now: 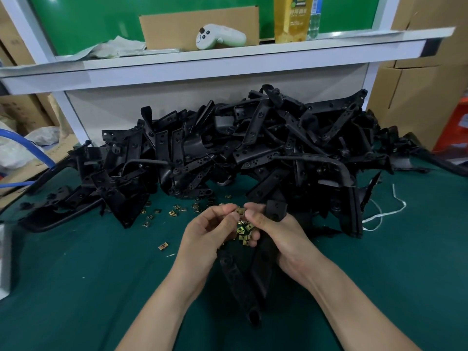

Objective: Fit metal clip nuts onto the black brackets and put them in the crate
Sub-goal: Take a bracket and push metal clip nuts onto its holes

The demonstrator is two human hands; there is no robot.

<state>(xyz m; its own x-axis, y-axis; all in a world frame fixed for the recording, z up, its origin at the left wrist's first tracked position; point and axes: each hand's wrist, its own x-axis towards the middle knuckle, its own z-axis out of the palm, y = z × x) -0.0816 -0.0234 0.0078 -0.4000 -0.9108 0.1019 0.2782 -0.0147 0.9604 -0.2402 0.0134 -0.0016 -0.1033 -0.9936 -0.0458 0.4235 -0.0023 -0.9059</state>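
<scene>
A long black bracket (238, 277) lies between my hands, its upper end (276, 208) gripped in my right hand (281, 234). My left hand (210, 231) cups several brass-coloured clip nuts (244, 231) in its curled fingers. One clip nut (240, 211) is pinched between the fingertips of both hands, just above the cupped ones. More loose clip nuts (174, 212) are scattered on the green mat in front of a big heap of black brackets (253, 148). No crate is in view.
A green mat (76, 287) covers the table. A white shelf (202, 64) above the heap carries a white controller (220, 36), a cardboard piece and a yellow bottle. Cardboard boxes (415, 84) stand at right, a blue hose (27, 145) at left, white string (385, 214) lies right of the heap.
</scene>
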